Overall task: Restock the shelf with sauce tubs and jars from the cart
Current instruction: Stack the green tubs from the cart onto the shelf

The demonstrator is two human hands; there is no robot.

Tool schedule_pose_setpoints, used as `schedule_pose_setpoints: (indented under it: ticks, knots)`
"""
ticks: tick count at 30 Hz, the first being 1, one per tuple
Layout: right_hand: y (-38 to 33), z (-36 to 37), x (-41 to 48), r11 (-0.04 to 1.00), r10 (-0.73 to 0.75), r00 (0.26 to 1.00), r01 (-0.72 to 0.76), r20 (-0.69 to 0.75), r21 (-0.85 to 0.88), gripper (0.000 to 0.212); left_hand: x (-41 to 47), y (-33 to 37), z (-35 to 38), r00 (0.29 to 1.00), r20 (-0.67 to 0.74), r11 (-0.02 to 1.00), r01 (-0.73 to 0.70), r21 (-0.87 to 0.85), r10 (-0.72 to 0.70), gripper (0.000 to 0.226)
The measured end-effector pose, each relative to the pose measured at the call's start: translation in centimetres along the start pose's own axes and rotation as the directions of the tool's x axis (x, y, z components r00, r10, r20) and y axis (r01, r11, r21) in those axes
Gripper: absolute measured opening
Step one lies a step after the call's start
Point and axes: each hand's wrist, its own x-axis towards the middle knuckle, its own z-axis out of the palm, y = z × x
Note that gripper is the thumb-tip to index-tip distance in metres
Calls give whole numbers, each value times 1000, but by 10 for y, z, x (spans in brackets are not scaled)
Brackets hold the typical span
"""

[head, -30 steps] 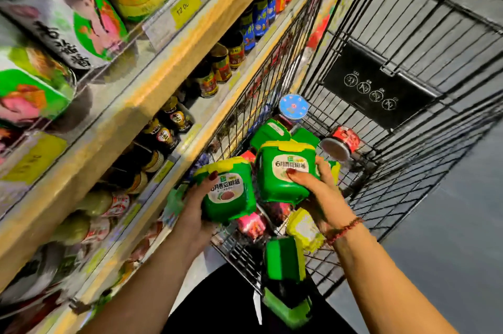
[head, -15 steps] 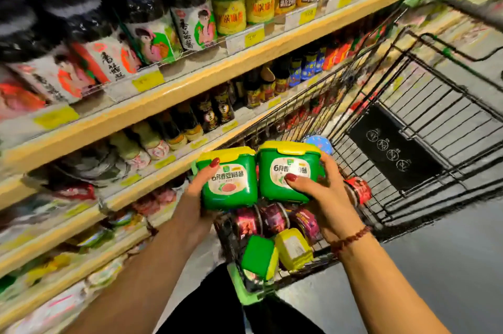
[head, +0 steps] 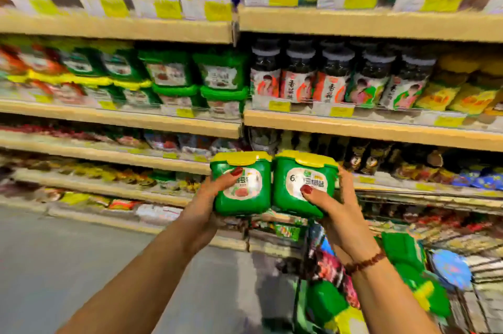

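Two green sauce tubs with yellow lids are held side by side in front of the shelves. My left hand (head: pixel 209 197) grips the left tub (head: pixel 242 184) from its left side. My right hand (head: pixel 334 203) grips the right tub (head: pixel 302 184) from below and the right. Both tubs stand upright and touch each other. On the shelf (head: pixel 119 113) above and to the left, matching green tubs (head: pixel 196 80) are stacked two high. The cart (head: pixel 462 274) at the lower right holds more green tubs (head: pixel 402 254) and jars, blurred.
Dark jars with red and green labels (head: pixel 326 75) fill the shelf to the right of the stacked tubs. Lower shelves carry packets and small jars. Grey floor (head: pixel 68 265) lies at the lower left. Yellow price tags line the shelf edges.
Both hands have lifted the two tubs up out of the cart and brought them together. My view has swung from the cart to face the shelves.
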Motion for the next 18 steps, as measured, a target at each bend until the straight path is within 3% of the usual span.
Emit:
schedule_pose_setpoints:
  ticks: [5,9,12,15,18]
  knots:
    - [-8,77,9,1000,-9,980,14,198,-26,101,-29,57,-50,990,-60,992,-124,6,124,89]
    - [-11,137,11,999,-13,941,23,337,-25,81,-52,101,-93,978,-72,980,-194,48,198,83]
    - [-10,190,8,998,-22,924,39,381,-38,99,-69,137,-122,963,-65,965,-259,40,261,71]
    - [-3,241,6,995,-57,919,84,390,-53,92,-82,173,-152,945,-62,945,-317,74,322,45]
    - [0,291,8,990,-94,921,125,377,-59,100,-87,208,-183,928,-59,930,-366,47,368,44]
